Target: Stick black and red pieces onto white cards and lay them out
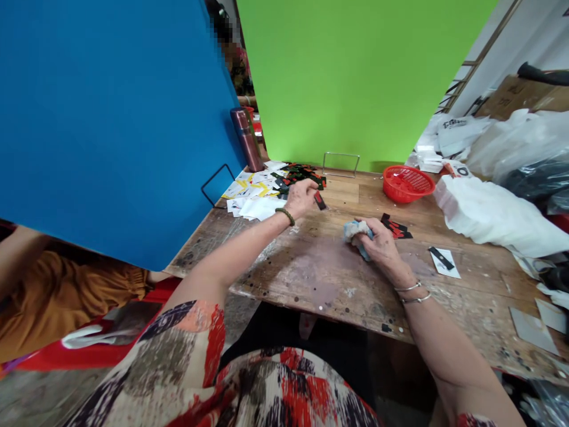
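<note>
My left hand (302,197) is over the middle of the table, its fingertips pinched at the top of a small black-and-red strip (320,200). Just behind it lies a loose heap of similar black-and-red strips (304,175). My right hand (381,244) is closed around a crumpled blue-and-white cloth (355,231), resting low over the wood. Beyond that hand, several more black-and-red strips (397,228) lie in a small pile. Farther right, a dark strip (441,258) sits on a white card (451,270).
White and yellow papers (258,190) spread at the left beside a maroon flask (248,139). A red plastic basket (408,185) stands at the back right, near white plastic bags (498,213). Blue (111,118) and green (355,77) panels border the wooden table (306,267). Another person's arm shows at far left.
</note>
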Demonstrator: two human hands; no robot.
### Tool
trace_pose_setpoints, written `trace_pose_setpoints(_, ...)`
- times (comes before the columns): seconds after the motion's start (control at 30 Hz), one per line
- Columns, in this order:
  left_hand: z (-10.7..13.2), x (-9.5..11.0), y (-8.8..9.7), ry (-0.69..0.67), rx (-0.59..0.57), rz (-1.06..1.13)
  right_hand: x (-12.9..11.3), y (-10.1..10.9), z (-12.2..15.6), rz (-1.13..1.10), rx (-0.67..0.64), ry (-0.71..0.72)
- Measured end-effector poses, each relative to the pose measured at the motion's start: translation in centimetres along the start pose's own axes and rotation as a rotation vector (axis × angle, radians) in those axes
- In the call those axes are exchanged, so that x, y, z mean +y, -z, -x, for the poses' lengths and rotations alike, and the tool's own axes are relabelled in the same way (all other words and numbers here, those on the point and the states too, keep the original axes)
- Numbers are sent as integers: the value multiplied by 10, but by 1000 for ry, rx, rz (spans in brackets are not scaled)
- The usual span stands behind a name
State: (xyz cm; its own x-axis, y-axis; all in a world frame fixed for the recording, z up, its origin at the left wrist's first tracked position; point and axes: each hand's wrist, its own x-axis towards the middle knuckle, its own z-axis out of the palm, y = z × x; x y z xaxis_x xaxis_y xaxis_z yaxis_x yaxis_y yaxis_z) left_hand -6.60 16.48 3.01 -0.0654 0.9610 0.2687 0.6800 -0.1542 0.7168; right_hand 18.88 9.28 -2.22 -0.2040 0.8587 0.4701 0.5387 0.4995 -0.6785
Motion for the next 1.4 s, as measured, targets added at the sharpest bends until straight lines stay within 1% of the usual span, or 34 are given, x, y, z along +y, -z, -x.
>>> trace_pose_setpoints(0.07, 25, 17, -21, 47, -142, 236, -5, -5, 0, -12, 74, 32)
trace_pose_setpoints(0.1, 39, 26, -31, 29, -211, 303, -8, -7, 1, -15, 95, 48)
trace_pose_setpoints(0.13, 52, 33, -38, -21, -250, 341, -11, -9, 1, -21, 98, 62)
trace_pose_setpoints(0.2, 73, 42, -47, -126, -261, 377, -17, -11, 1, -48, 51, 77)
trace_pose_setpoints(0.27, 83, 44, -50, -181, -226, 410, -19, -9, 1, -77, -35, 53)
trace_pose_setpoints(0.33, 81, 40, -49, -166, -196, 461, -18, -3, -1, -76, -114, -10)
trace_pose_setpoints(0.4, 72, 36, -51, -73, -178, 536, -12, 7, -3, -47, -126, -81)
trace_pose_setpoints(0.47, 62, 35, -59, 78, -171, 626, -3, 20, -6, -3, -39, -169)
trace_pose_setpoints(0.53, 54, 39, -73, 209, -173, 708, 5, 32, -8, 38, 105, -250)
trace_pose_setpoints(0.57, 52, 43, -82, 247, -185, 735, 8, 37, -9, 54, 173, -277)
trace_pose_setpoints(0.63, 47, 50, -99, 270, -248, 723, 10, 44, -9, 71, 265, -290)
trace_pose_setpoints(0.67, 45, 52, -104, 245, -290, 669, 9, 45, -9, 72, 284, -282)
trace_pose_setpoints(0.7, 41, 52, -106, 189, -320, 576, 8, 44, -9, 75, 287, -276)
trace_pose_setpoints(0.73, 36, 50, -103, 108, -329, 444, 6, 43, -8, 82, 274, -271)
trace_pose_setpoints(0.77, 31, 45, -97, 16, -319, 282, 4, 40, -7, 88, 241, -261)
trace_pose_setpoints(0.8, 24, 38, -87, -73, -291, 102, 2, 37, -6, 92, 187, -244)
trace_pose_setpoints(0.83, 17, 28, -74, -133, -251, -84, 1, 33, -5, 98, 120, -221)
trace_pose_setpoints(0.87, 11, 17, -60, -148, -239, -262, 0, 29, -4, 102, 46, -197)
trace_pose_setpoints(0.93, 0, -6, -33, -65, -191, -540, 0, 23, -1, 103, -96, -150)
trace_pose_setpoints(1.0, -6, -24, -15, -40, -199, -670, 3, 18, 0, 112, -182, -138)
trace_pose_setpoints(1.03, -7, -30, -11, -57, -211, -700, 5, 17, 1, 121, -206, -147)
trace_pose_setpoints(1.07, -7, -34, -9, -91, -225, -714, 7, 17, 0, 130, -224, -161)
trace_pose_setpoints(1.13, -5, -36, -13, -167, -255, -717, 11, 17, -1, 142, -244, -201)
trace_pose_setpoints(1.3, 7, -29, -31, -354, -327, -676, 13, 21, -3, 121, -284, -247)
trace_pose_setpoints(1.37, 12, -27, -35, -402, -322, -674, 13, 21, -3, 120, -275, -272)
trace_pose_setpoints(1.4, 14, -26, -36, -405, -308, -667, 13, 20, -3, 120, -265, -282)
